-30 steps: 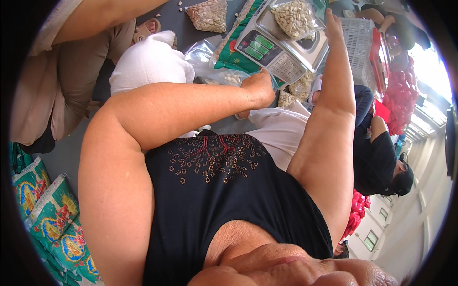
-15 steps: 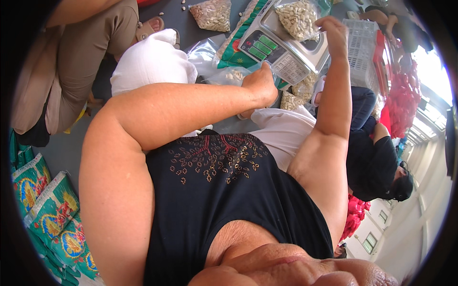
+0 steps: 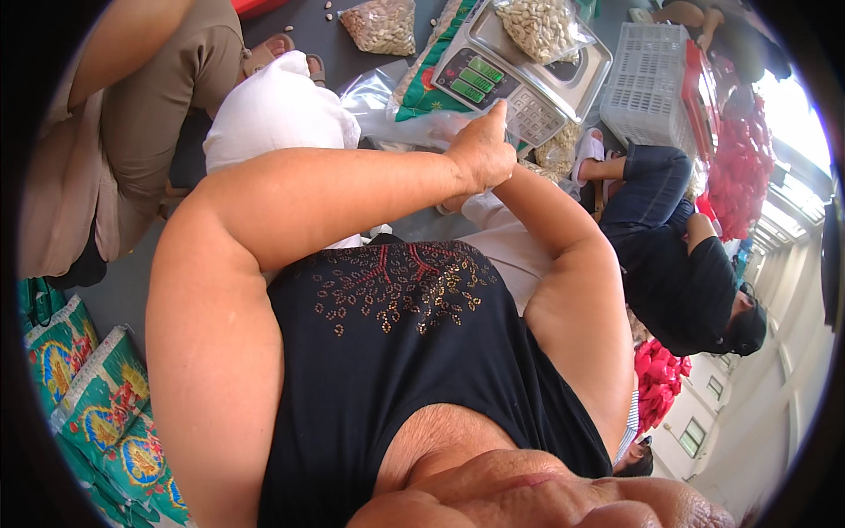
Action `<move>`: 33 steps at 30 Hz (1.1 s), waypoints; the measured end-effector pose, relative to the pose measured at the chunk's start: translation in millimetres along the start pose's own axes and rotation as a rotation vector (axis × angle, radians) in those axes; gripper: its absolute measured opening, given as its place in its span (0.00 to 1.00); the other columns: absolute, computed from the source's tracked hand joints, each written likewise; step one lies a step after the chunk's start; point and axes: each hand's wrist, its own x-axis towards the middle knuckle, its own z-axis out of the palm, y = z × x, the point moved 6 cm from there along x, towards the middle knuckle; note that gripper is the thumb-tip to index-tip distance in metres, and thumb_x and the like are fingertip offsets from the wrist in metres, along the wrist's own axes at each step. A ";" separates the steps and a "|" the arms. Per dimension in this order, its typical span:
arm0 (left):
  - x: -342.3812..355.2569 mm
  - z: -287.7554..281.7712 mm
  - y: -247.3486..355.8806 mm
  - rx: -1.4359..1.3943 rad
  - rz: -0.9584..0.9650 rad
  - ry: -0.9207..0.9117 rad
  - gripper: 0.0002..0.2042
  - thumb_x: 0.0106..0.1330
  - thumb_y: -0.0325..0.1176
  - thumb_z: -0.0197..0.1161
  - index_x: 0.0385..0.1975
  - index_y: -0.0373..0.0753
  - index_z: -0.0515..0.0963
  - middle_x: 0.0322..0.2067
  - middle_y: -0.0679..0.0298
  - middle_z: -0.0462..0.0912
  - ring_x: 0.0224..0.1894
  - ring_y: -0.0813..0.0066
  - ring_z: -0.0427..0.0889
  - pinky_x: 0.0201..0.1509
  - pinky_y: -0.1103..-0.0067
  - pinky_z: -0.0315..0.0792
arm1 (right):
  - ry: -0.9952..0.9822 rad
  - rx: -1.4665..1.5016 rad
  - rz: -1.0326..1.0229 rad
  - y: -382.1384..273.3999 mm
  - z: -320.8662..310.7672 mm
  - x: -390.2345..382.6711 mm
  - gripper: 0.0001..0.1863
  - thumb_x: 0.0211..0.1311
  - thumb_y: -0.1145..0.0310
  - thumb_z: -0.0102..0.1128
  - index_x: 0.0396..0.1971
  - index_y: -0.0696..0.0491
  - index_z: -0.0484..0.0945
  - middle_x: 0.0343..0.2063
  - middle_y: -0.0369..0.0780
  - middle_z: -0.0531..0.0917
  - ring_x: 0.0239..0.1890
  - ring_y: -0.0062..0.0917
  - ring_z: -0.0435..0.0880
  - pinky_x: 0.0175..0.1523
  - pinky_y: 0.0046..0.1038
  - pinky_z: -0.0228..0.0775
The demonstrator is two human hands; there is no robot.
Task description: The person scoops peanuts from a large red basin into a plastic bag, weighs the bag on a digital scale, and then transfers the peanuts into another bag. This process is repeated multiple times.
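Observation:
My left hand (image 3: 482, 151) is closed beside the near edge of a digital scale (image 3: 539, 114), at a crumpled clear plastic bag (image 3: 429, 132) that it seems to grip. My right forearm (image 3: 550, 207) reaches up to the same spot, and the right hand is hidden behind the left one. On the scale's metal pan lies a clear bag of pale, nut-like pieces (image 3: 539, 28), with neither hand touching it. More such pieces in bags (image 3: 559, 151) lie just below the scale.
Another filled bag (image 3: 380, 26) lies on the floor beyond. A white plastic crate (image 3: 647, 88) stands right of the scale. A person in black (image 3: 678, 282) sits at right, another in brown trousers (image 3: 163, 114) at left. Green printed sacks (image 3: 101, 396) are stacked lower left.
My right hand has left the bag on the scale and come down and left, behind my left hand. The left hand has stayed nearly in place.

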 end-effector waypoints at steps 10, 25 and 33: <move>8.7 -18.9 11.3 0.306 -0.081 0.081 0.33 0.54 0.28 0.54 0.62 0.23 0.55 0.47 0.39 0.77 0.52 0.49 0.77 0.57 0.67 0.70 | -0.161 -0.049 -0.090 37.4 -39.2 6.4 0.13 0.54 0.75 0.55 0.39 0.56 0.82 0.33 0.40 0.84 0.35 0.24 0.81 0.42 0.28 0.74; 2.3 -12.5 11.9 0.357 -0.120 0.085 0.29 0.48 0.27 0.66 0.51 0.26 0.64 0.42 0.43 0.80 0.48 0.49 0.80 0.51 0.67 0.73 | 0.699 0.470 0.238 168.8 -324.9 82.7 0.13 0.60 0.70 0.58 0.44 0.55 0.82 0.27 0.33 0.82 0.25 0.13 0.76 0.31 0.17 0.70; -0.3 -12.0 15.0 0.299 -0.171 0.010 0.31 0.56 0.24 0.50 0.63 0.26 0.56 0.51 0.38 0.73 0.55 0.46 0.73 0.58 0.66 0.66 | 0.474 -0.108 0.136 234.3 -308.7 150.9 0.17 0.58 0.77 0.54 0.48 0.54 0.79 0.40 0.47 0.84 0.37 0.28 0.84 0.40 0.24 0.78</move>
